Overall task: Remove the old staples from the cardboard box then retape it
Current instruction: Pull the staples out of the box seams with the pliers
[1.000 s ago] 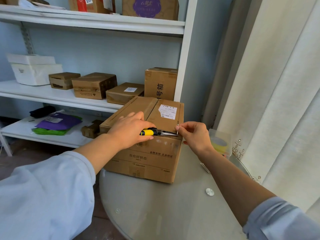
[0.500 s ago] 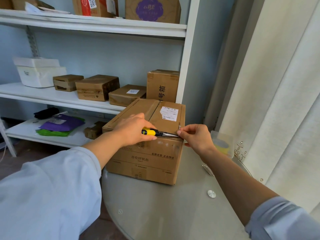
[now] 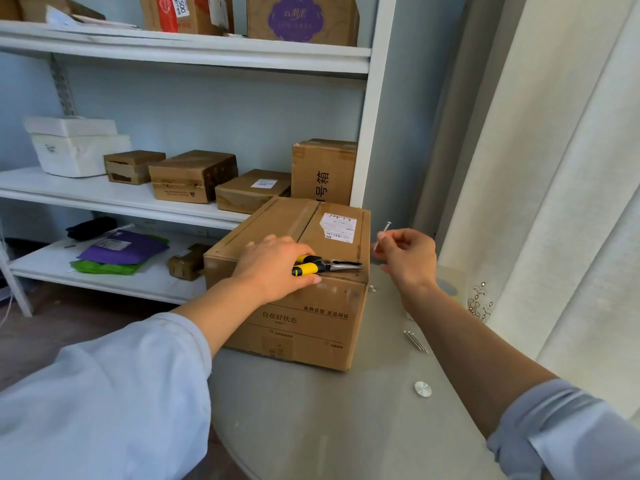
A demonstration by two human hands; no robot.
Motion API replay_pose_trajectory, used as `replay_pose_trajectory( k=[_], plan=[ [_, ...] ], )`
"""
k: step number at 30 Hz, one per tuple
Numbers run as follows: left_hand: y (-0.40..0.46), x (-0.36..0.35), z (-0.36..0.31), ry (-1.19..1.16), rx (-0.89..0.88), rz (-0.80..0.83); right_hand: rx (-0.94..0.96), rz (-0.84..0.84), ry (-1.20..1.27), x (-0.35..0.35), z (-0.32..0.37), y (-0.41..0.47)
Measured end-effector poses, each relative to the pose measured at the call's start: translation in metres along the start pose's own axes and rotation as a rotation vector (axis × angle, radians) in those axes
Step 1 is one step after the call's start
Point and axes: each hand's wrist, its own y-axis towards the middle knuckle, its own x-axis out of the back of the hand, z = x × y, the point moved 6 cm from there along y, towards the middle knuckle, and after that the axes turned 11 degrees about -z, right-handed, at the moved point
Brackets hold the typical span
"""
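Low right of centre, two pulled nails [image 3: 415, 341] lie on my table [image 3: 346, 427]. Mid-frame, my left hand [image 3: 273, 268] grips pliers [image 3: 329, 265] on the cardboard box [image 3: 298, 306], nose pointing right. My right hand [image 3: 408, 258] pinches a third nail [image 3: 382, 235], slanting up-right. More fasteners may remain; taping isn't started.
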Motion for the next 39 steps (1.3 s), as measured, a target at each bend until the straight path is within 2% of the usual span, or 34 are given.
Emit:
replay_pose_trajectory(
  k=[8, 18, 22, 29, 32, 36, 39],
  plan=[
    [0.012, -0.005, -0.05, 0.245, -0.036, -0.129, -0.12, -0.033, 0.016, 0.011, -0.031, 0.011],
    [0.036, -0.029, -0.092, 0.44, -0.018, -0.088, -0.178, -0.191, 0.011, 0.035, -0.056, 0.028],
    [0.042, -0.045, -0.104, 0.458, -0.025, -0.072, -0.255, -0.2, -0.112, 0.044, -0.094, 0.031],
    [0.046, -0.046, -0.108, 0.485, -0.1, -0.155, -0.319, 0.01, -0.578, 0.062, -0.179, 0.015],
    [0.043, -0.048, -0.11, 0.479, -0.116, -0.154, -0.33, 0.089, -0.703, 0.057, -0.205, 0.003],
    [0.044, -0.048, -0.109, 0.481, -0.121, -0.158, -0.29, 0.08, -0.805, 0.05, -0.215, -0.002],
    [0.044, -0.049, -0.11, 0.48, -0.129, -0.151, -0.255, 0.027, -0.775, 0.052, -0.217, 0.003]
  ],
)
